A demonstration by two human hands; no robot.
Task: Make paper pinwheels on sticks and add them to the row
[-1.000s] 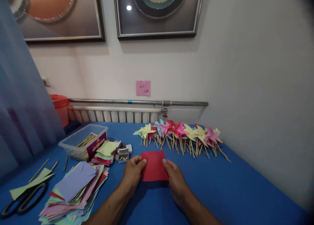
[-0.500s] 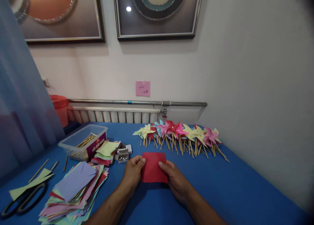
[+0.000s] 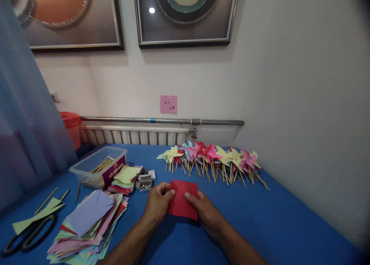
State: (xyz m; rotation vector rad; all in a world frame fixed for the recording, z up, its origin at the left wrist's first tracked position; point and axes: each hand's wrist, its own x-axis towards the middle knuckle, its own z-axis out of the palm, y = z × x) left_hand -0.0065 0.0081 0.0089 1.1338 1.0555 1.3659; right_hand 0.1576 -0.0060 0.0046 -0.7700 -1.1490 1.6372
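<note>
Over the table (image 3: 260, 226), left hand (image 3: 157, 202) and right hand (image 3: 206, 211) pinch red paper (image 3: 179, 206): likely light, easily creased, best held by its sides!

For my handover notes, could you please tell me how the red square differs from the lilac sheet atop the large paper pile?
The red square is held by the left hand and right hand; the lilac sheet lies on the large paper pile. The square bears a dark dot; none shows on the sheet. Both are paper.
</note>
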